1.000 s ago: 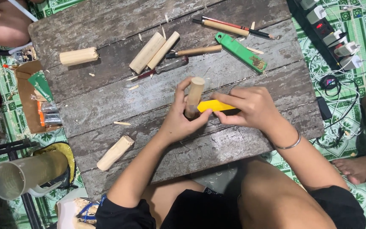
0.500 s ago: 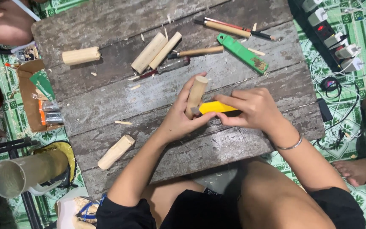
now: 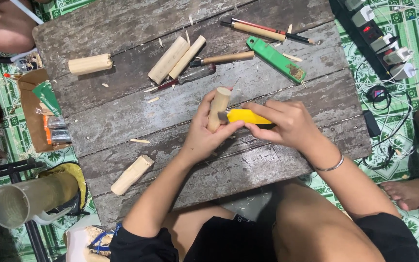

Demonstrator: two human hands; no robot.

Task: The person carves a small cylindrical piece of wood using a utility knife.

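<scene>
Change: almost none since the earlier frames; both hands stay on the same piece at the table's middle, the stick tipped slightly more upright, knife still against its lower part.
Left hand: left hand (image 3: 204, 136) closed around the lower half of a short wooden stick (image 3: 218, 107), fingers wrapped, thumb pressed near the blade.
Stick: pale, round, held nearly upright with a slight tilt to the right, top end free, just above the middle of the table.
Right hand: right hand (image 3: 287, 125) clamped on a yellow utility knife (image 3: 246, 116), index finger laid along the handle; metal bangle (image 3: 330, 166) on the wrist.
Knife: lies roughly level, blade end touching the stick's lower side; blade itself too small to make out.
Table: low wooden table (image 3: 122, 121) of grey weathered planks, shavings scattered on it.
Far side: two wooden pieces (image 3: 176, 58) lying side by side, a screwdriver (image 3: 190, 76) just beside them, a wooden-handled tool (image 3: 221, 58), a green flat sheath (image 3: 276, 59), two more long tools (image 3: 267, 31) near the far edge.
Left side: one wooden block (image 3: 90, 64) near the far left corner, another wooden piece (image 3: 132, 174) near the front left edge, well apart from the hands.
Floor left: clear plastic jug (image 3: 25, 199), open cardboard box (image 3: 40, 114).
Floor right: power strip with plugs (image 3: 379, 39), another person's foot (image 3: 408, 191).
</scene>
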